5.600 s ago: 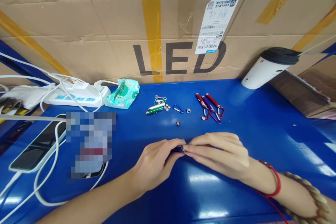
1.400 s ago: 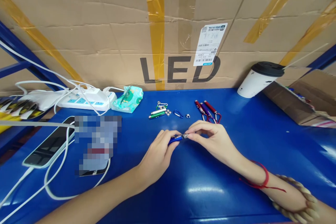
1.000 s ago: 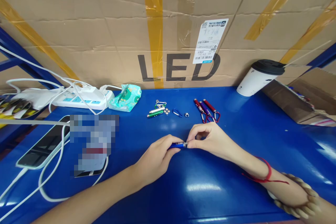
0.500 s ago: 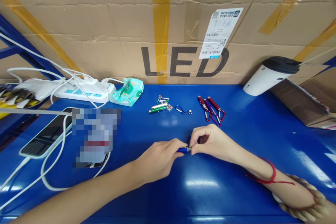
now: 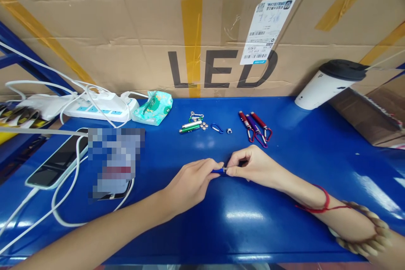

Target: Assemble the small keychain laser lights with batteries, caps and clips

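Observation:
My left hand (image 5: 196,177) is closed round a small blue mini flashlight (image 5: 218,171), above the middle of the table. At its right end my right hand (image 5: 253,166) pinches a small silvery metal part; the fingertips hide most of it. Beyond my hands lie a blue carabiner clip (image 5: 217,128) and a small silver cap (image 5: 229,130). Left of these are several button cells (image 5: 204,126), a green flashlight tube (image 5: 190,128), a silver tube (image 5: 192,124) and a green carabiner (image 5: 196,117). To the right lie two red flashlights (image 5: 258,121) and a purple one (image 5: 252,125), with clips attached.
A power strip (image 5: 91,112) with white cables, a tissue pack (image 5: 153,109) and a phone (image 5: 58,162) occupy the left side, beside a blurred patch. A lidded paper cup (image 5: 316,88) leans at the back right near a brown box (image 5: 363,116). A large carton (image 5: 142,50) stands behind.
The view has shifted slightly, so both hands appear a little higher. My hands keep the same grip on the blue flashlight and its silvery end; the other items lie as before.

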Motion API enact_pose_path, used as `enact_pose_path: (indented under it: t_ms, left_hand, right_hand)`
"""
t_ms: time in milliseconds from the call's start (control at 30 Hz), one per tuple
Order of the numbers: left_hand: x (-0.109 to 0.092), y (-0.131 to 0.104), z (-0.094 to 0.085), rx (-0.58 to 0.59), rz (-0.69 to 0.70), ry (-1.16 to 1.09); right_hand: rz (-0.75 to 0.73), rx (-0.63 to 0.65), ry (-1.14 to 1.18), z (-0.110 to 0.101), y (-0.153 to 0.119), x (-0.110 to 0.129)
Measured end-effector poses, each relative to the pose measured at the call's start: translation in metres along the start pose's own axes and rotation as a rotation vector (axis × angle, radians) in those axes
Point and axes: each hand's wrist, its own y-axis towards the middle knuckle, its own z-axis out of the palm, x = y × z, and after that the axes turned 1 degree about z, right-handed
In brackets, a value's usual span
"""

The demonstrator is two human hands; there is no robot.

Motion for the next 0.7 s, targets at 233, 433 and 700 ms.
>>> enact_pose_path:
  t_ms: [233, 433, 700]
  left_hand:
    - [0.0003, -0.0002, 0.0002, -0.025, -0.027, -0.018]
    - [0.0033, -0.0016, 0.002, -0.05, -0.007, -0.006]
    - [0.0025, -0.0016, 0.002, -0.078, 0.01, -0.01]
  right_hand:
    - [0.024, -0.017, 0.013, -0.0005, -0.0006, 0.0032]
    - [0.052, -0.008, 0.035, -0.0004, -0.0012, 0.004]
    - [0.117, -0.008, 0.079, 0.0016, -0.0006, 0.0024]
